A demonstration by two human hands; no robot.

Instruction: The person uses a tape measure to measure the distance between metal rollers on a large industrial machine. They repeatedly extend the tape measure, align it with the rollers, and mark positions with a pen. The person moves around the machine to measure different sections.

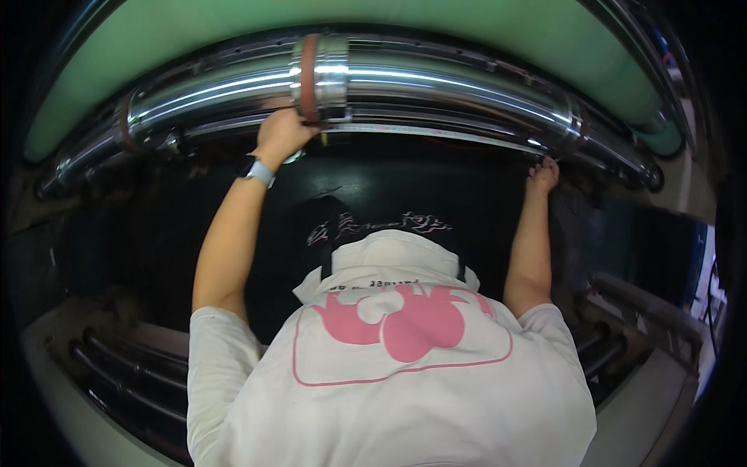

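Observation:
A thin pale measuring tape (443, 134) is stretched out below a shiny metal roller (455, 86), running between my two hands. At its left end my left hand (282, 138) is closed, right under a wide metal collar (333, 76) with a reddish-brown band (309, 78). Its fingertips are partly hidden, and a small yellow bit shows beside them. Farther right, my right hand (542, 176) has its fingers pinched together at the other end of the tape, near another ring (576, 124) on the roller. A watch with a light band (260, 171) is on my left wrist.
Behind the roller curves a large pale green cylinder (436, 23). A dark surface (389, 175) lies below the tape. Dark bars (132, 373) run at the lower left, and a metal frame (646, 319) stands at the lower right.

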